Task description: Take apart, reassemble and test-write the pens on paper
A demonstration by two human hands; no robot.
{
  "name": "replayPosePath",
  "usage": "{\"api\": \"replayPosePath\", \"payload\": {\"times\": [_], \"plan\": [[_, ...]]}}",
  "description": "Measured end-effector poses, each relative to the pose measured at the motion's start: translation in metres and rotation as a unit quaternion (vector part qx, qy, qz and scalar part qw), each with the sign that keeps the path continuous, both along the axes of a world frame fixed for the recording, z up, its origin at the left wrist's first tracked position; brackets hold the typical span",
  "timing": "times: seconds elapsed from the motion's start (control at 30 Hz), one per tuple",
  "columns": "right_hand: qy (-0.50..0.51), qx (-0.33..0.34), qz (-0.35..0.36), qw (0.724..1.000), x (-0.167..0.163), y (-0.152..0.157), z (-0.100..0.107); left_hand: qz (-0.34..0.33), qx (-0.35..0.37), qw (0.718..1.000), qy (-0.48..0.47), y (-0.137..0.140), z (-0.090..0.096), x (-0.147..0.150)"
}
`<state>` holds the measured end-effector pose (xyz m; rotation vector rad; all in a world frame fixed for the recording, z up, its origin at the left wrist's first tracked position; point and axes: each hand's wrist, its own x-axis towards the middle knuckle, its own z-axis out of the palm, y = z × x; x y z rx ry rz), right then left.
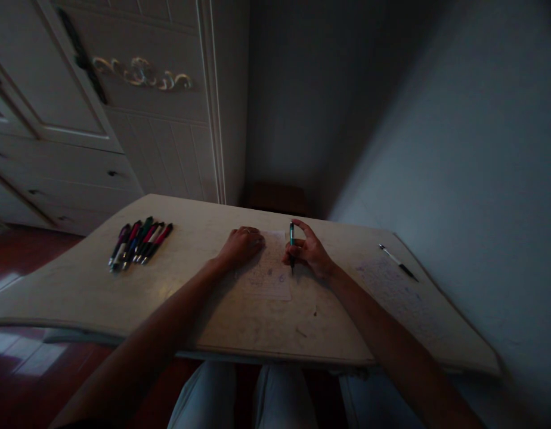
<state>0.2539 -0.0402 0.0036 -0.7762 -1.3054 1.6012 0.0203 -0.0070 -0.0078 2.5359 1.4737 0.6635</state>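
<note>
My right hand [315, 255] grips a pen [292, 233] nearly upright. My left hand [242, 245] rests open on the paper [269, 283], a bunch of pens [140, 241] off to its left.

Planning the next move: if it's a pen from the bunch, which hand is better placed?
Probably the left hand: it is nearer the bunch of pens and rests on the paper, no pen visible in it. The right hand is farther and grips a teal pen.
</note>
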Motion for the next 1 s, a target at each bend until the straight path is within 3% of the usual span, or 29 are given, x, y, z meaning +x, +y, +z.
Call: {"api": "replayPosePath", "payload": {"times": [1.0], "plan": [[-0.028,-0.002,0.004,1.000,-0.0021,-0.0015,-0.0003,0.003,-0.008,1.000,0.004,-0.0009,0.0008,-0.0009]]}}
